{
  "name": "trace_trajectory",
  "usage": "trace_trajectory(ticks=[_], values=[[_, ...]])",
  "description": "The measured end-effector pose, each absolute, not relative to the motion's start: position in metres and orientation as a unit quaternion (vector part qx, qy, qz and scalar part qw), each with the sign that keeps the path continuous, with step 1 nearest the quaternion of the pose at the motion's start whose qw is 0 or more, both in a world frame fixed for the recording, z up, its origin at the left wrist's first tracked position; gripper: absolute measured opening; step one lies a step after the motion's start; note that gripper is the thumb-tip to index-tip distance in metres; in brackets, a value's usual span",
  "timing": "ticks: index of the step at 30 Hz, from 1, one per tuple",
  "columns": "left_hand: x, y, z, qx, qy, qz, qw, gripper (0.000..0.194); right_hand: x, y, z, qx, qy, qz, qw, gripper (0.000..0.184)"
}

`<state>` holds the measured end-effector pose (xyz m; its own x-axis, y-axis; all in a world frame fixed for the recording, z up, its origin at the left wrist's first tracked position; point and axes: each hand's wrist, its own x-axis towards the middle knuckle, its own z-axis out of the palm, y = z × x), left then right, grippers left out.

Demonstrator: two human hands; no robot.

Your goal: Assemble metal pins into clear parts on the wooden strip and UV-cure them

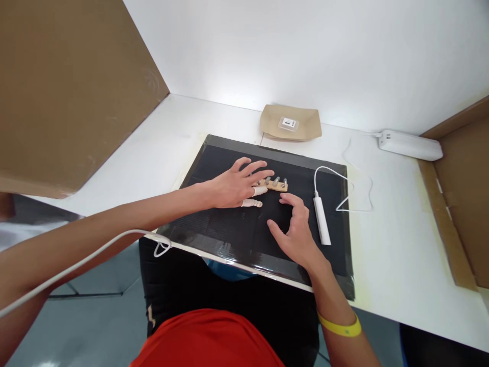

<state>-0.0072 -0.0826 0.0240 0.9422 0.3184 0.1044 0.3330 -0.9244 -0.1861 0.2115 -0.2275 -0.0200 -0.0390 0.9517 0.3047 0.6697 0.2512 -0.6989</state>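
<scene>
My left hand is spread palm down over the left part of a small wooden strip. Two of its fingers wear whitish covers, and it hides the strip's left end. Several short grey cylinders and shiny metal bits stand on the strip; their exact kind is too small to tell. Just below the strip's right end, my right hand curves with thumb and fingers apart, nothing between them. Under both hands lies a black mat with taped edges.
Right of my right hand, a white stick-shaped device with a cable lies on the mat. Behind it are a brown paper tray holding a small clear labelled box, and a white power strip. Cardboard panels flank the table.
</scene>
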Motion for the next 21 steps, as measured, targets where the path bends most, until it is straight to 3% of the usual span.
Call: trace_trajectory(ticks=[6, 11, 21], values=[[-0.011, -0.088, 0.009, -0.967, -0.156, -0.101, 0.176, 0.035, 0.211, -0.227, -0.019, -0.586, -0.694, 0.183, 0.376, 0.057], [-0.016, -0.093, 0.009, -0.968, -0.155, -0.122, 0.152, 0.021, 0.211, -0.227, -0.019, -0.587, -0.679, 0.200, 0.394, 0.055], [-0.018, -0.090, 0.005, -0.951, -0.177, -0.181, 0.177, 0.036, 0.211, -0.226, -0.021, -0.606, -0.637, 0.202, 0.430, 0.046]])
